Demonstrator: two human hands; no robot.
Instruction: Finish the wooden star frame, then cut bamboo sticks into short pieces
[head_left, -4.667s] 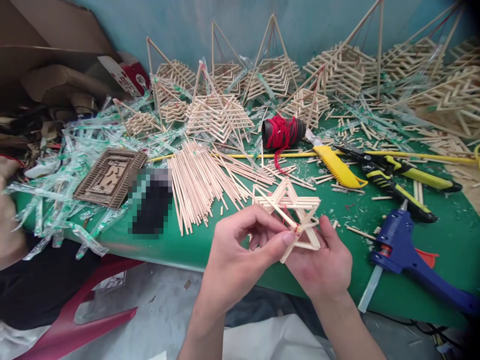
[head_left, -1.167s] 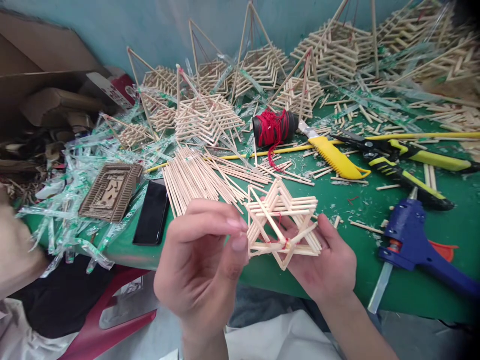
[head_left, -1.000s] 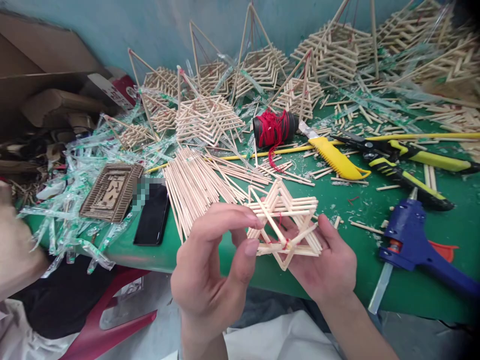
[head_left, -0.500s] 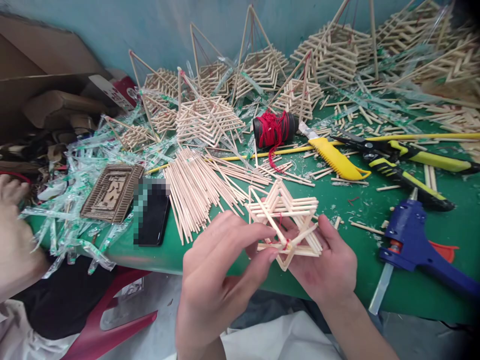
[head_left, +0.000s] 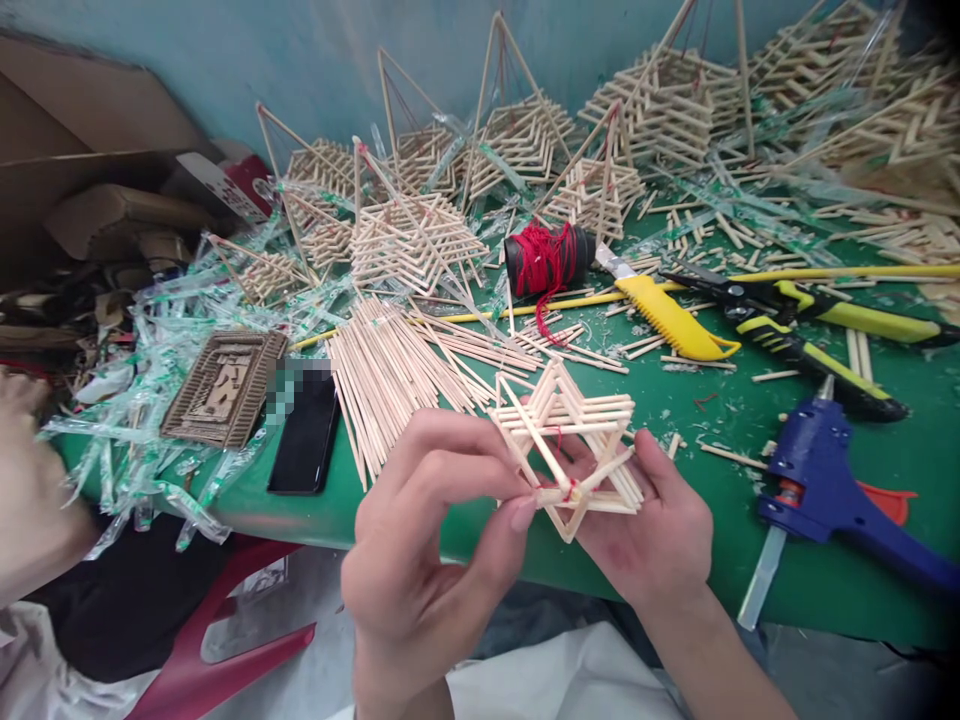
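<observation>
While the right hand point(head_left: 652, 530) cradles a star-shaped stick frame point(head_left: 566, 450) from below over the green table point(head_left: 705, 420) edge, the left hand point(head_left: 427, 560), just left of it, pinches thumb and forefinger on the frame's red-tied lower joint.

Right hand point(head_left: 652, 530) cradles stick star point(head_left: 566, 440); left hand point(head_left: 427, 560) pinches it.

A single head-worn view looks forward and down (close in) over the green table point(head_left: 750, 420).
</observation>
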